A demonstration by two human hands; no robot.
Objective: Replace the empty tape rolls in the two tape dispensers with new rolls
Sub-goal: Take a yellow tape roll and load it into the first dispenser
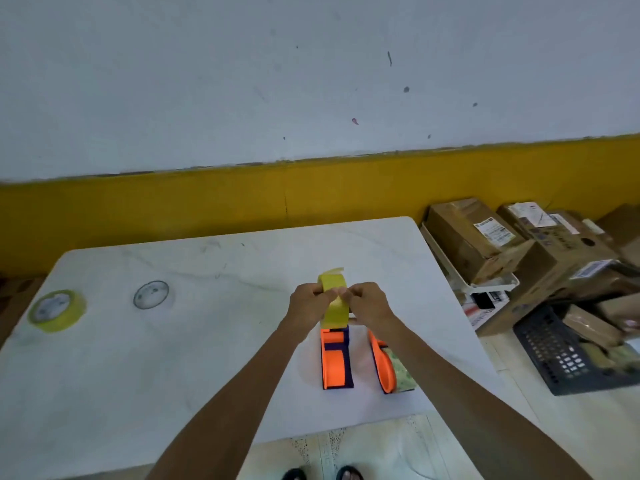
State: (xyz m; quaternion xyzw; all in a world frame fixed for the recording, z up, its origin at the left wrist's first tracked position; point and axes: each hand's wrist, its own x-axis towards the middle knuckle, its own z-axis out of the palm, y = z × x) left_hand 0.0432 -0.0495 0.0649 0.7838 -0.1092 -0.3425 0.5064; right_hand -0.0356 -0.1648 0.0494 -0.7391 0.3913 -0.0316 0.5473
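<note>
Both hands hold a yellow tape roll (333, 308) upright above the white table (207, 341). My left hand (309, 299) grips its left side and my right hand (369, 303) pinches its right side near the loose tape end. Just below the roll stands an orange and purple tape dispenser (335, 365). A second orange dispenser (389, 370) lies to its right with a clear tape roll in it. Another yellow tape roll (57, 310) lies flat at the table's far left. A thin, empty-looking roll core (151, 295) lies flat to the right of that roll.
Cardboard boxes (485, 244) are stacked on the floor right of the table, beside a dark plastic crate (568, 358) holding packages. A white and yellow wall runs behind the table. My shoes (322, 474) show at the table's near edge.
</note>
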